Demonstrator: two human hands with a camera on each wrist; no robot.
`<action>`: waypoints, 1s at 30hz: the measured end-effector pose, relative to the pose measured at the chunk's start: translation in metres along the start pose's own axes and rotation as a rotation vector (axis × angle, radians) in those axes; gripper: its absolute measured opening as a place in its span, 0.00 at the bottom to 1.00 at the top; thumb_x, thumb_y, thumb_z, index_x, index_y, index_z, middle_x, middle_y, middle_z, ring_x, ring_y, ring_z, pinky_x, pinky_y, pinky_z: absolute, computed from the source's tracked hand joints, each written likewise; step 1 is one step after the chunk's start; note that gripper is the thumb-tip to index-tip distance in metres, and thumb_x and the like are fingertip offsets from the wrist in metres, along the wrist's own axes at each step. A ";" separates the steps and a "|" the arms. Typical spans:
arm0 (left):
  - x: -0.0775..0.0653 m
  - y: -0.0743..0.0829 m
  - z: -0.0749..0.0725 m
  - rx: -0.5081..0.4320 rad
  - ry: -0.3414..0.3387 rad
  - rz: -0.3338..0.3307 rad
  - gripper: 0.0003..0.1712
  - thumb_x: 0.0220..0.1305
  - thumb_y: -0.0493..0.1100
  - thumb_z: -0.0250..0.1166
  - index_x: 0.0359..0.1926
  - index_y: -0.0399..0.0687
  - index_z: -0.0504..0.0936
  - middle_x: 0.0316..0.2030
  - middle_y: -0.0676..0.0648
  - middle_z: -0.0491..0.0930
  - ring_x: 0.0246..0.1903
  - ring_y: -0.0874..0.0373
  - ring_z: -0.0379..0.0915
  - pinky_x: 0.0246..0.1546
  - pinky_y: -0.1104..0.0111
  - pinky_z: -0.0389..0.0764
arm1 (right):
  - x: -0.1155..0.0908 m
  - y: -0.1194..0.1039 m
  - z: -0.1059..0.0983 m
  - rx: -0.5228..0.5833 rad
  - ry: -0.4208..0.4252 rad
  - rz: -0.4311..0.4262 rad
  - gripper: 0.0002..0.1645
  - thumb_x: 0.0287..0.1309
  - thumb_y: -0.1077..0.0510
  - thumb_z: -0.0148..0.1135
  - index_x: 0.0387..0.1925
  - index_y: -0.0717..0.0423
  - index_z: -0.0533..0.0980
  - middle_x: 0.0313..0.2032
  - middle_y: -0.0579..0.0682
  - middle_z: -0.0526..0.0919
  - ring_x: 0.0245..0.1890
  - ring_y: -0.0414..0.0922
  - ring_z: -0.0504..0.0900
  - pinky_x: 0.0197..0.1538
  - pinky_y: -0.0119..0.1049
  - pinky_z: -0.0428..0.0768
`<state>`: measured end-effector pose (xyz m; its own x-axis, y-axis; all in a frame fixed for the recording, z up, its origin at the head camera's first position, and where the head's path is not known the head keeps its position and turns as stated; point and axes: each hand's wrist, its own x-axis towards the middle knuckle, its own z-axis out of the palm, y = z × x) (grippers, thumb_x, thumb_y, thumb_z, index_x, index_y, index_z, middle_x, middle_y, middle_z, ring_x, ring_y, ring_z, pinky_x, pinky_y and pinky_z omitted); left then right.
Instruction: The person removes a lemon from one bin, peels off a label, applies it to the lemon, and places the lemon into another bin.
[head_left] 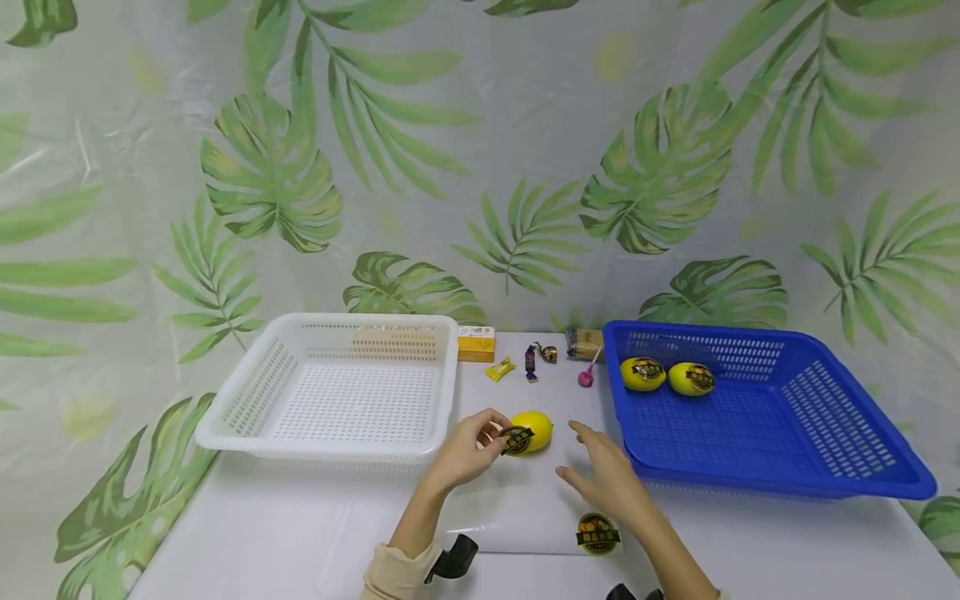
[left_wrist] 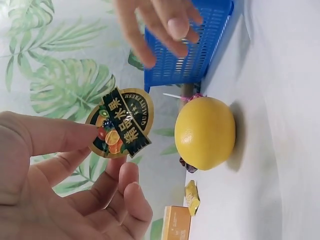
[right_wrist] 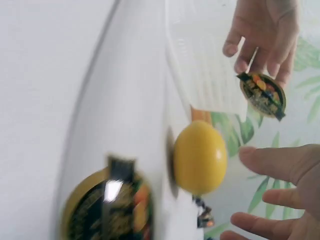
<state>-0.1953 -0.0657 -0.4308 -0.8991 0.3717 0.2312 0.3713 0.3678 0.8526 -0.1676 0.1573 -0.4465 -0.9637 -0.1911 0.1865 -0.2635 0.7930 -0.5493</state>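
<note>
My left hand (head_left: pixel 468 450) pinches a round black-and-gold fruit sticker (left_wrist: pixel 121 123) between thumb and fingers. Just behind it a yellow lemon (head_left: pixel 536 430) lies on the white table, its visible skin bare. To the lemon's right my right hand (head_left: pixel 606 477) hovers with fingers spread and nothing in them; the right wrist view shows its thumb (right_wrist: pixel 272 162) close to the lemon. Another sticker (head_left: pixel 597 533) of the same kind sits on a white sheet (head_left: pixel 517 525) near the front. Two lemons with such stickers, one left (head_left: pixel 642 374) and one right (head_left: pixel 691 379), rest inside the blue basket (head_left: pixel 750 482).
A white basket (head_left: pixel 330 448) stands at the left. Along the back lie an orange-and-white box (head_left: pixel 476 343), a yellow-wrapped candy (head_left: pixel 500 369), a purple-wrapped candy (head_left: pixel 531 364), a gold-and-dark candy (head_left: pixel 547 353), a pink lollipop (head_left: pixel 586 377) and a brown packet (head_left: pixel 584 342). A leaf-patterned curtain (head_left: pixel 525 150) hangs behind.
</note>
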 end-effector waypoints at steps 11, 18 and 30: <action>-0.004 0.000 -0.001 0.093 0.094 -0.029 0.12 0.53 0.30 0.58 0.41 0.37 0.76 0.28 0.44 0.78 0.25 0.59 0.71 0.27 0.72 0.72 | 0.057 0.002 0.028 0.101 -0.131 -0.022 0.56 0.34 0.63 0.78 0.67 0.59 0.59 0.59 0.69 0.66 0.58 0.66 0.66 0.58 0.63 0.64; -0.002 0.000 -0.002 0.104 0.139 -0.039 0.16 0.53 0.30 0.60 0.45 0.40 0.76 0.28 0.42 0.81 0.26 0.58 0.74 0.27 0.71 0.74 | 0.070 0.010 0.045 0.152 -0.178 -0.025 0.49 0.31 0.62 0.79 0.61 0.59 0.68 0.55 0.64 0.72 0.52 0.61 0.70 0.56 0.60 0.66; 0.018 0.009 0.001 0.030 0.262 -0.015 0.17 0.56 0.25 0.57 0.46 0.41 0.78 0.26 0.43 0.78 0.22 0.61 0.68 0.23 0.74 0.71 | 0.082 0.026 0.056 0.377 -0.071 -0.077 0.40 0.32 0.62 0.77 0.53 0.61 0.73 0.47 0.57 0.79 0.45 0.52 0.76 0.51 0.49 0.73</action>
<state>-0.2079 -0.0549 -0.4195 -0.9324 0.1343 0.3355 0.3608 0.3985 0.8432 -0.2554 0.1296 -0.4916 -0.9377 -0.2916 0.1890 -0.3194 0.5091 -0.7993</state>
